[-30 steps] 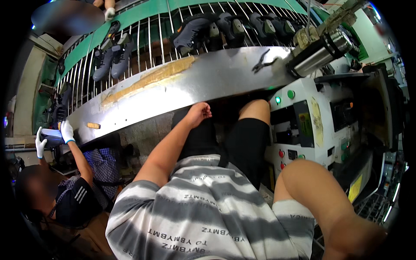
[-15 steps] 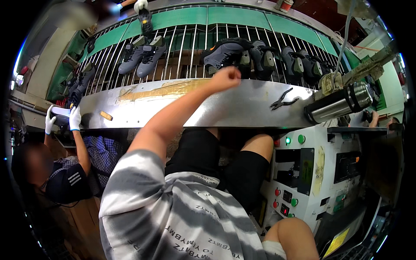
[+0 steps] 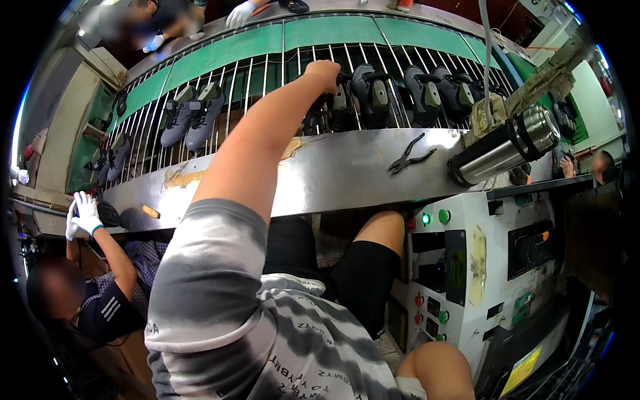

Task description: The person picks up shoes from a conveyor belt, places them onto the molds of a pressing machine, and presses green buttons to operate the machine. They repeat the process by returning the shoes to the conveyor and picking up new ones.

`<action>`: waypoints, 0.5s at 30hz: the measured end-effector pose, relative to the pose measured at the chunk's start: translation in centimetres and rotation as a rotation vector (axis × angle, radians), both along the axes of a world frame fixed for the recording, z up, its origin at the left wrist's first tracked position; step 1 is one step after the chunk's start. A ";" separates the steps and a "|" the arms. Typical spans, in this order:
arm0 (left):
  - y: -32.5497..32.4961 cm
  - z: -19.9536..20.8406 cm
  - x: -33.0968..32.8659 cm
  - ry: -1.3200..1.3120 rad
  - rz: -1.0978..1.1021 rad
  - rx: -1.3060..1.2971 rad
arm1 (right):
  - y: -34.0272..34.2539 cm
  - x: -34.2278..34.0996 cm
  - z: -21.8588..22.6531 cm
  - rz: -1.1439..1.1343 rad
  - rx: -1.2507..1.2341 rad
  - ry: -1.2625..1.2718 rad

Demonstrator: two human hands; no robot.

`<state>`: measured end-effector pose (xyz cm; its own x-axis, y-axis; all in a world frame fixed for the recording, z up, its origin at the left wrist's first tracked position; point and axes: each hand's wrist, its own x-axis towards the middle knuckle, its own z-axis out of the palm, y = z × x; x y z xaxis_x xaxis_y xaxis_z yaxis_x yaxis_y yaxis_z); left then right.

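Note:
My left hand (image 3: 325, 75) is stretched out over the metal rod rack, its fingers closed at the top of a dark grey shoe. My forearm hides most of that shoe. Right beside the hand stands another dark shoe (image 3: 340, 103) with a pale insert in its opening. Further right on the rods are a grey shoe (image 3: 371, 97) and a pair of dark shoes, one of them (image 3: 423, 97) nearer to me. To the left of my arm, a grey pair (image 3: 192, 117) rests on the rack. My right hand is out of view.
Pliers (image 3: 411, 155) and a steel flask (image 3: 507, 145) lie on the metal ledge (image 3: 347, 163). A control box (image 3: 467, 267) with buttons stands at my right. A gloved co-worker (image 3: 107, 293) sits at left; other people (image 3: 177, 20) are across the rack.
My left hand has moved from the ledge edge out over the rack onto the shoe that lay on its side. The view has shifted right. The co-worker's gloved hands have risen slightly.

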<state>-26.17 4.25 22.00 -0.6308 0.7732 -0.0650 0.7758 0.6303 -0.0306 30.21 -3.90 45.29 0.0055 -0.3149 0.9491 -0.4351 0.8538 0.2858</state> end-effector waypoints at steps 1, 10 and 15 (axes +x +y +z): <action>-1.3 0.3 0.0 -0.008 0.007 0.003 | 0.3 -0.2 -0.9 0.009 -0.081 -0.067; -20.5 12.4 9.8 -0.220 0.164 0.952 | 5.9 -14.3 -29.1 0.587 -2.170 -0.723; -30.0 3.3 13.0 -1.052 0.255 1.550 | -1.2 -18.9 -29.9 1.348 -2.390 -0.629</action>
<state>-13.22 -25.76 25.28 -0.8971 0.4254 0.1195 -0.0053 -0.2808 0.9598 11.35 -5.09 15.42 -0.8848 0.3312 -0.3278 -0.2608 -0.9349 -0.2406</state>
